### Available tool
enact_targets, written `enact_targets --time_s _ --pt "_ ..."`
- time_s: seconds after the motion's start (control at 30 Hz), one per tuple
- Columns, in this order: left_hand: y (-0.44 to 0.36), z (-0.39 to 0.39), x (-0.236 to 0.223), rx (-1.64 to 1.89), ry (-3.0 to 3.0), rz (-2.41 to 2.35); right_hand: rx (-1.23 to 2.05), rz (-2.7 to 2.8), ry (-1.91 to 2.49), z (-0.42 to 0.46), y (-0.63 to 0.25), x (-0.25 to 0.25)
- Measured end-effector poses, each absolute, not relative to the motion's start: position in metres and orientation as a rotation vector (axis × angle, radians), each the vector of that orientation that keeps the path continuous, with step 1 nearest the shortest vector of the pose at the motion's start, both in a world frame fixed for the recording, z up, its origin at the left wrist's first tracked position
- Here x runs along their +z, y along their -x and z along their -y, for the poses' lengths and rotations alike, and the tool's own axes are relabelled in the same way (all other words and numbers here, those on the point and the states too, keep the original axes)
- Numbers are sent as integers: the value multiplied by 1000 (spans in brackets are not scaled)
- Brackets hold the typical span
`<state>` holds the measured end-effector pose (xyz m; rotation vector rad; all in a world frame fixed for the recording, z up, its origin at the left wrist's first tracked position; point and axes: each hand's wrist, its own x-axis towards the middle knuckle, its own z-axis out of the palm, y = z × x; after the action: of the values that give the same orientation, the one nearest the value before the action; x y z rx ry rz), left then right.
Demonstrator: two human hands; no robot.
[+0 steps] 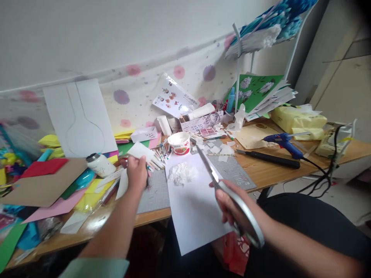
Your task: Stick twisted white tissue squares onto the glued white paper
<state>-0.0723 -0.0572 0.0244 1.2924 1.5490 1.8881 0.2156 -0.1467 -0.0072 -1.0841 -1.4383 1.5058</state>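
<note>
My left hand (136, 172) pinches a small piece of white paper (142, 151) over the left part of the grey cutting mat (155, 195). In my right hand (230, 200) is a pair of scissors (213, 173), its blades pointing away from me and looking closed. Below the blades lies a large white sheet (194, 216), which hangs over the table's front edge. A crumpled white paper clump (182, 173) rests on that sheet. Just behind it stands a white paper tub (179, 143) with a red printed pattern. Small white paper scraps (222, 150) are scattered to its right.
A blue glue gun (285, 143) with a trailing cord and a black stick-like tool (269, 159) lie at right. Coloured paper sheets (46, 181) and a white jar (101, 165) crowd the left. A drawing of a vase (81, 119) leans against the wall.
</note>
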Motion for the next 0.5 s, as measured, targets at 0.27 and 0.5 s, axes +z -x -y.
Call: enact_targets --time_s 0.27,0.5 --pt "117 40 45 1348 -1572 -1886 916 1712 1683 28 -297 7" --pt "-4 38 5 1081 -1735 -1296 845 1793 1752 7 -310 -13"
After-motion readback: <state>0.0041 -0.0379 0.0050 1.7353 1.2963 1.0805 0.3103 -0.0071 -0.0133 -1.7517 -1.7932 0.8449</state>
